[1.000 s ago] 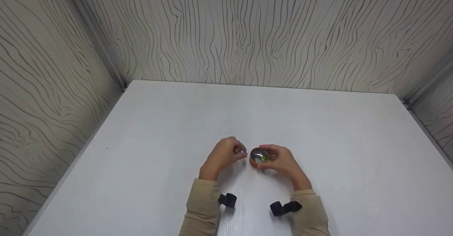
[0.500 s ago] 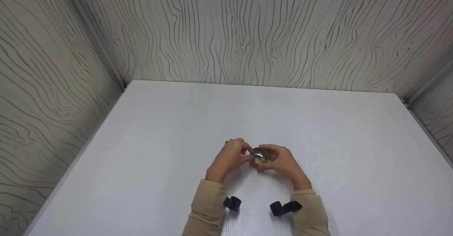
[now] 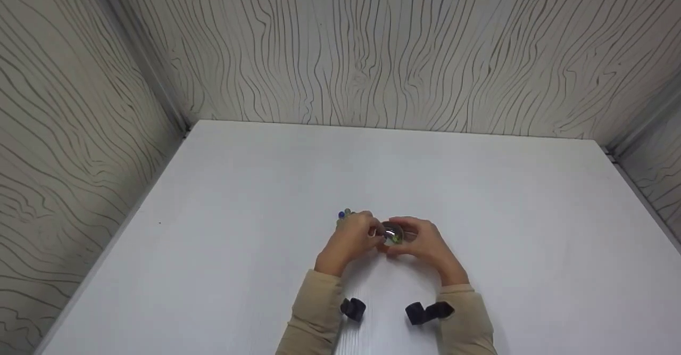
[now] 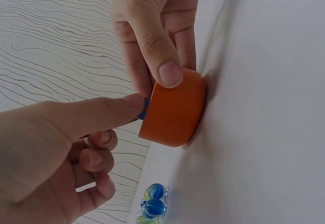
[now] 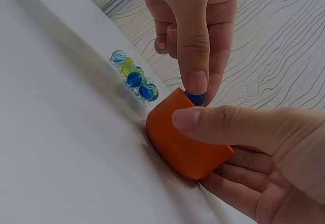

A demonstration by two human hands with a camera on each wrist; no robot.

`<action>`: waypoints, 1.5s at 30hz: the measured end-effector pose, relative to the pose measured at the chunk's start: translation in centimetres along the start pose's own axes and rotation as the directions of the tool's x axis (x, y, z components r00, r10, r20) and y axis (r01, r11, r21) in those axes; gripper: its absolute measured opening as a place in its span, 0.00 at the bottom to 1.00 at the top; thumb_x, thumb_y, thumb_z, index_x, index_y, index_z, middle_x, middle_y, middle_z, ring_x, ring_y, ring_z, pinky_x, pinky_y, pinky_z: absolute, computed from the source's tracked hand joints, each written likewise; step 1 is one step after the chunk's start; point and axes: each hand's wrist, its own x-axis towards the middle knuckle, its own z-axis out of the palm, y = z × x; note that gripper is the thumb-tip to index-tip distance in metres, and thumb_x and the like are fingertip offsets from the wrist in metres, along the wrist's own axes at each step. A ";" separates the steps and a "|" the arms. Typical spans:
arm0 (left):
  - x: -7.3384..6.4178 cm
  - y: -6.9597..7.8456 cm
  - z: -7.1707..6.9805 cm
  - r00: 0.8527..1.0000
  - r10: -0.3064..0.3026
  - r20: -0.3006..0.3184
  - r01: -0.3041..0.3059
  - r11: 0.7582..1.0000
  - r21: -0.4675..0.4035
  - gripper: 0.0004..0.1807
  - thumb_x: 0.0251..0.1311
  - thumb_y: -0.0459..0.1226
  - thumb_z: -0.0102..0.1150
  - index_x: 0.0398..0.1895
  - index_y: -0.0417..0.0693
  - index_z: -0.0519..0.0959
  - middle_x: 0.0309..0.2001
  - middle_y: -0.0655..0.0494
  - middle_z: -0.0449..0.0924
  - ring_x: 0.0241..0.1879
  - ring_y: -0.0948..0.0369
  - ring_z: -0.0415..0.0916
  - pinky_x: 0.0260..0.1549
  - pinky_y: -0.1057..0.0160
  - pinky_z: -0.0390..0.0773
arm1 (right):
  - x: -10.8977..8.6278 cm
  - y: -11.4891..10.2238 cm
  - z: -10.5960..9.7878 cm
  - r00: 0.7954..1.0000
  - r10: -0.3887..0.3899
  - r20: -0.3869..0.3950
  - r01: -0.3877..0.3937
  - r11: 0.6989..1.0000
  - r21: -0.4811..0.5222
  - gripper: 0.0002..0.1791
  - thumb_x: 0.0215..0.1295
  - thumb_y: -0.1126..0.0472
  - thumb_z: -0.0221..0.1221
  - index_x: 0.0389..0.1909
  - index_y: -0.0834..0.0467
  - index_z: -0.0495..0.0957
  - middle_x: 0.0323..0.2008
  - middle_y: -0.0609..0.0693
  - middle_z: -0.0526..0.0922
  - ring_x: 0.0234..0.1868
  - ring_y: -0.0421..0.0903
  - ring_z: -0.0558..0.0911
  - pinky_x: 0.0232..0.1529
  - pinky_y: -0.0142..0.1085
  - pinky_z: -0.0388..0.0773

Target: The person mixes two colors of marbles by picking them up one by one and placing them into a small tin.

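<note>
An orange cup [image 4: 175, 112], small and round with a shiny metallic inside [image 3: 393, 231], stands on the table. My right hand [image 3: 423, 243] grips its side, thumb on the near wall and fingers round the far one. At the rim, my left hand [image 3: 351, 239] pinches a blue marble [image 5: 196, 99] between thumb and forefinger; its other fingers are curled. Beyond my left hand lies a cluster of glass marbles [image 5: 134, 79], blue, yellow-green and clear, partly hidden by that hand in the head view. How much the cup holds cannot be told.
The white table [image 3: 255, 184] spreads out around both hands. A wood-patterned wall panel [image 3: 340, 51] rises at its back edge, with another panel [image 3: 58, 147] on the left. Dark wrist cameras [image 3: 353, 309] sit at the tan sleeves [image 3: 314, 307].
My left hand has moved right to the cup's rim, uncovering some marbles behind it. The right hand and the cup have stayed in place.
</note>
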 end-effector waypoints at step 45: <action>-0.5 -1.9 -1.5 0.997 -0.073 -0.019 0.069 0.988 -0.135 0.08 0.60 0.35 0.62 0.41 0.42 0.85 0.30 0.50 0.80 0.27 0.67 0.66 0.29 0.73 0.68 | 0.0 0.0 -0.1 0.999 -0.029 0.028 0.029 0.999 0.018 0.39 0.44 0.63 0.74 0.58 0.73 0.72 0.57 0.71 0.76 0.60 0.66 0.77 0.60 0.49 0.74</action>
